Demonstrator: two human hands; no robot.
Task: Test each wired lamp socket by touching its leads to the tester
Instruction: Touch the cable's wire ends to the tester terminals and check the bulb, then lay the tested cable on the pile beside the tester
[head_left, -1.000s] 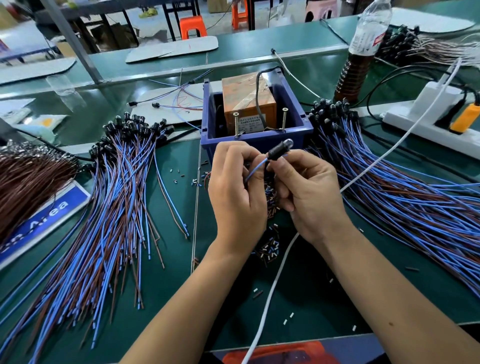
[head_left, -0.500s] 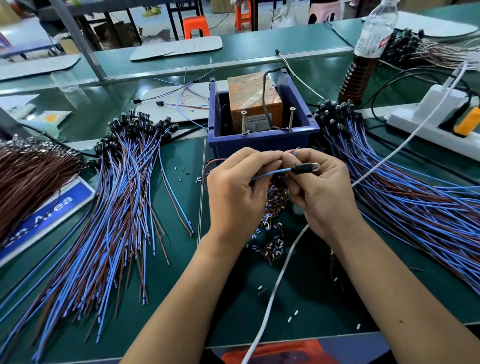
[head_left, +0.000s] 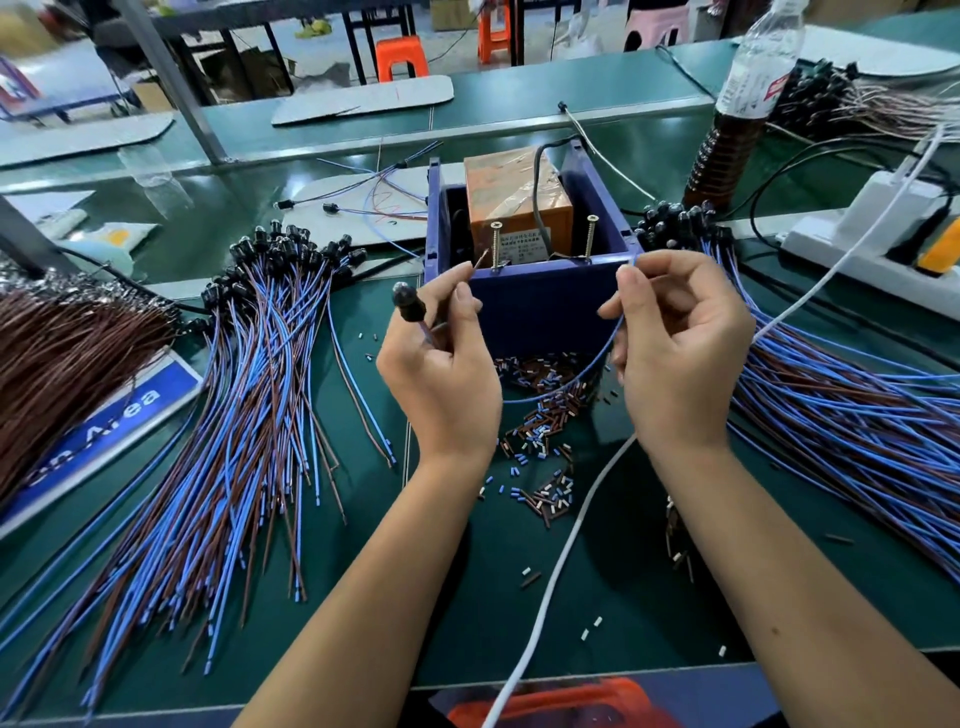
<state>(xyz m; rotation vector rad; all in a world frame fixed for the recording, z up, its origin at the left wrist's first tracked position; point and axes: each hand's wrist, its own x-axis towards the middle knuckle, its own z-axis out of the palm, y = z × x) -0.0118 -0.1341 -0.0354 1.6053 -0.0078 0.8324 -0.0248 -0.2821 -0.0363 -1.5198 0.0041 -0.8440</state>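
Note:
The tester (head_left: 540, 306) is a blue box holding an orange transformer, with two upright screws (head_left: 496, 244) on its front rim. My left hand (head_left: 441, 374) grips a black lamp socket (head_left: 408, 304) and its brown lead, whose bare tip points at the left screw. My right hand (head_left: 675, 353) pinches the blue lead (head_left: 597, 358) of the same socket, its end near the box's right front corner. The blue wire sags in a loop between both hands.
A heap of wired sockets (head_left: 249, 395) lies to the left and another heap (head_left: 831, 395) to the right. Cut insulation bits (head_left: 545, 415) litter the mat below the box. A white cable (head_left: 561, 561) runs to a power strip (head_left: 872, 249); a bottle (head_left: 737, 104) stands behind.
My hands have drawn apart. The socket went from my right hand to my left, and each hand now holds one lead up toward the tester's front rim.

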